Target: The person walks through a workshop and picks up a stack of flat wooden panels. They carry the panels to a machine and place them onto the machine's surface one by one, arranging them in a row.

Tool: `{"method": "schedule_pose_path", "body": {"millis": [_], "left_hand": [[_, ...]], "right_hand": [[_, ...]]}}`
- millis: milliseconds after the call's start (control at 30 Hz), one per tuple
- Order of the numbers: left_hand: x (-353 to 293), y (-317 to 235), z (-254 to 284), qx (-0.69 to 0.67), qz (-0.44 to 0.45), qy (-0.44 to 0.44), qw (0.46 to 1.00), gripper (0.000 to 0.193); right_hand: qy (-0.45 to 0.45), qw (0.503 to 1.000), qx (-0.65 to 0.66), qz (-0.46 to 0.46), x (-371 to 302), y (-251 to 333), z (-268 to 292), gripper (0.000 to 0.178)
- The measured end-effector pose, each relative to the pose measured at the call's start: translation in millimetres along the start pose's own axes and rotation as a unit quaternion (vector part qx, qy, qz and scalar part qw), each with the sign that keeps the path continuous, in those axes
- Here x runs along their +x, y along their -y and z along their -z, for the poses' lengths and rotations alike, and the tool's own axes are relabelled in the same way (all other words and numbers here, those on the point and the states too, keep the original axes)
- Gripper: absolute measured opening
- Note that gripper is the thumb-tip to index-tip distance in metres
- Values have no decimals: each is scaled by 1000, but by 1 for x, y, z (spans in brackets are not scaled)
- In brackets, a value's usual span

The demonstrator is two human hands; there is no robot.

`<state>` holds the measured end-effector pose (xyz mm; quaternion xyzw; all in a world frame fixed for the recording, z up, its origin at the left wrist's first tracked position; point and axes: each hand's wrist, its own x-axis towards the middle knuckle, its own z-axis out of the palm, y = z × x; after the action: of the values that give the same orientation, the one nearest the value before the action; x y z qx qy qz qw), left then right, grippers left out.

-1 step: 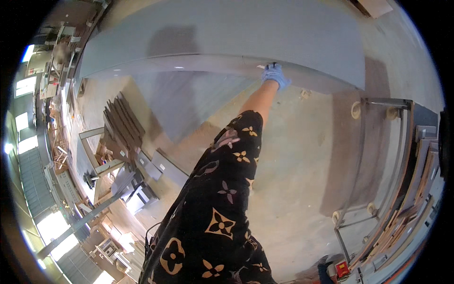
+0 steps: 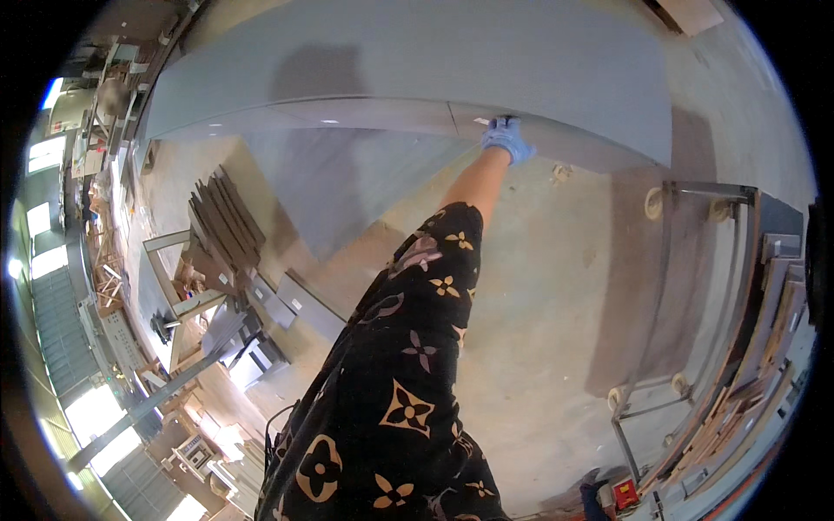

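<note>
The blue-gloved fingers (image 2: 497,130) of the left hand (image 2: 509,146) are being bent against the near edge of a large grey unit (image 2: 486,61), just beside a small white label (image 2: 480,121). Whether anything is being gripped cannot be told, since the fingertips are being lost in a dark patch at that edge. Behind the wrist, the bare forearm (image 2: 476,187) is being covered farther back by a black sleeve (image 2: 404,347) with pale flower shapes, which is being cut off at the lower edge.

The unit is being stretched across the upper part of the view, its far side being cut off by the top edge; its narrow near side is being crossed by a thin seam left of the hand. A rounded shadow (image 2: 317,74) is being cast on its broad face.

Under the near side, a flat grey panel (image 2: 347,191) on the floor (image 2: 530,278) is being partly hidden. To the left, dark boards (image 2: 228,217) are being kept in a leaning row. To the right, a wheeled metal frame (image 2: 666,286) is being bent by the lens. Low down, a small red object (image 2: 625,494) is being seen beside a dark shape too unclear to identify.
</note>
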<state>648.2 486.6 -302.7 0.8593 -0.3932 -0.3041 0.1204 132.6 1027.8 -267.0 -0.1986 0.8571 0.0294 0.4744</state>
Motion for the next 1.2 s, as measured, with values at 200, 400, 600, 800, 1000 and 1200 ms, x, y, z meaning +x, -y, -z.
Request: {"method": "schedule_pose_path", "body": {"millis": [200, 400, 600, 800, 1000, 1200], "left_hand": [[-55, 62, -12, -204, 49, -170, 963, 87], [-267, 194, -71, -33, 109, 195, 974, 75], [-513, 287, -154, -78, 257, 264, 926, 56], [-561, 251, -73, -149, 146, 162, 964, 49], [-598, 188, 25, -148, 22, 167, 975, 48], [-541, 285, -83, -26, -29, 307, 951, 52]], "right_hand": [[11, 999, -19, 33, 11, 10, 1, 34], [44, 994, -37, 95, 15, 5, 11, 33], [91, 980, -45, 173, 7, -22, 33, 32], [143, 952, -60, 263, -1, -35, 77, 31], [163, 950, 58, 261, -36, -38, 105, 28], [69, 953, 186, 229, -51, -39, 99, 33]]}}
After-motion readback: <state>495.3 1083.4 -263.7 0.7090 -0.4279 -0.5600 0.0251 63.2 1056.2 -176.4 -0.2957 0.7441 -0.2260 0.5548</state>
